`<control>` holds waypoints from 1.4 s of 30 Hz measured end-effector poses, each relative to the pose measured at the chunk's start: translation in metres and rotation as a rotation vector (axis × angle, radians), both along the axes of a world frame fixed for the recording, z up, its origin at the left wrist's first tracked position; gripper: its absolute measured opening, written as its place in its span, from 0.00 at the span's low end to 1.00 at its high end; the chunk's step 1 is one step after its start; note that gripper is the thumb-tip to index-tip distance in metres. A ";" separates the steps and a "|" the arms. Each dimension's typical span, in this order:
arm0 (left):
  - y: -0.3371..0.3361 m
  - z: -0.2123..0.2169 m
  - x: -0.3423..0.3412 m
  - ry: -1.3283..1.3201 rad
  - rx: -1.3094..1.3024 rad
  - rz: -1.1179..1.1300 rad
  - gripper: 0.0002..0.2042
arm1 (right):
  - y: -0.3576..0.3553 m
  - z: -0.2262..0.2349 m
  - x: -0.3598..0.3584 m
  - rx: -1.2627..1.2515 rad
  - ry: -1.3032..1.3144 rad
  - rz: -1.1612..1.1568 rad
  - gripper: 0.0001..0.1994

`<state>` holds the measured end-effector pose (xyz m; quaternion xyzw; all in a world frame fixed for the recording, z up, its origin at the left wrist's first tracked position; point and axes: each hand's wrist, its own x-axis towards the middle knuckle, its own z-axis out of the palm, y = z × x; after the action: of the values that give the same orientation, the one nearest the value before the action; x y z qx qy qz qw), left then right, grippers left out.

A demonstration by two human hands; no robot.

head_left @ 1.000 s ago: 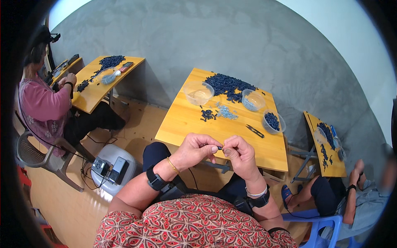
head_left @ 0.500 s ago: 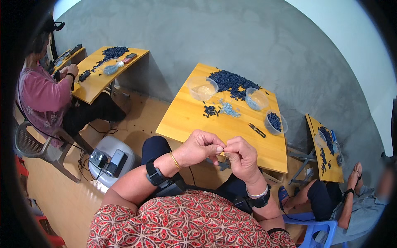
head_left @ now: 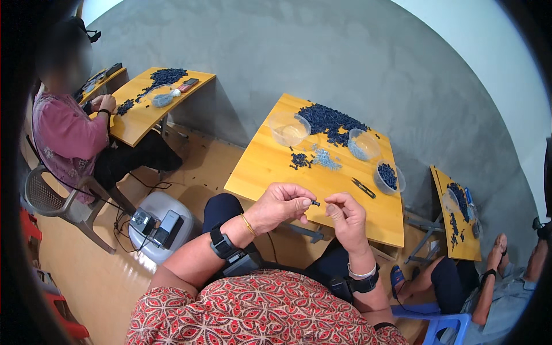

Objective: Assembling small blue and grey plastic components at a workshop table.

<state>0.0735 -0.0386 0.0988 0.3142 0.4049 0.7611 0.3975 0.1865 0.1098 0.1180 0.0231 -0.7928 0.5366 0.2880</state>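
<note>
My left hand (head_left: pixel 282 206) pinches a small dark blue cylindrical part (head_left: pixel 314 203) between thumb and forefinger, its end poking out toward the right. Just to the right, apart from that part, my right hand (head_left: pixel 348 221) is closed with thumb and forefinger together; whatever it may hold is too small to make out. Both hands hover over the near edge of a yellow wooden table (head_left: pixel 270 172). On it, beyond my hands, lie a small group of dark parts (head_left: pixel 299 160), a scatter of light blue pieces (head_left: pixel 326 159) and black thread snips (head_left: pixel 363 188).
A big heap of dark parts (head_left: pixel 330 122) covers the table's back. Around it stand a clear bowl (head_left: pixel 289 130), a bowl with light blue pieces (head_left: pixel 363 145) and a tub of dark parts (head_left: pixel 388 177). Co-workers sit at tables left and right. A grey stool (head_left: pixel 150 215) holds devices.
My hands have drawn apart, and the dark part now shows at my left fingertips. The view has shifted slightly, moving the tables right and down in the picture.
</note>
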 end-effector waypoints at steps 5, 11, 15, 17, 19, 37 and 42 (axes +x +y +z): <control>0.001 0.004 0.002 0.036 -0.078 -0.013 0.08 | -0.007 0.007 -0.001 0.303 0.057 -0.039 0.03; 0.010 -0.012 -0.002 -0.111 0.050 -0.077 0.10 | -0.001 -0.010 -0.006 0.147 0.010 -0.060 0.02; 0.014 -0.013 0.001 -0.120 0.053 -0.025 0.11 | 0.003 -0.025 -0.012 0.004 -0.004 -0.045 0.02; 0.016 -0.011 0.002 -0.114 0.021 -0.002 0.11 | 0.005 -0.031 -0.015 -0.041 0.013 -0.053 0.02; 0.019 -0.014 0.001 -0.109 -0.012 0.029 0.10 | 0.007 -0.036 -0.019 -0.040 0.015 -0.048 0.03; 0.036 -0.045 -0.023 -0.246 -0.030 0.053 0.08 | 0.018 -0.052 -0.039 0.126 -0.058 -0.081 0.03; 0.047 -0.052 -0.033 0.251 -0.286 0.189 0.05 | 0.026 -0.069 -0.049 0.243 -0.031 -0.139 0.03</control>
<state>0.0409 0.0089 0.0469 0.3074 0.5830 0.6846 0.3114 0.1374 0.1357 0.0485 -0.0057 -0.8560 0.4157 0.3073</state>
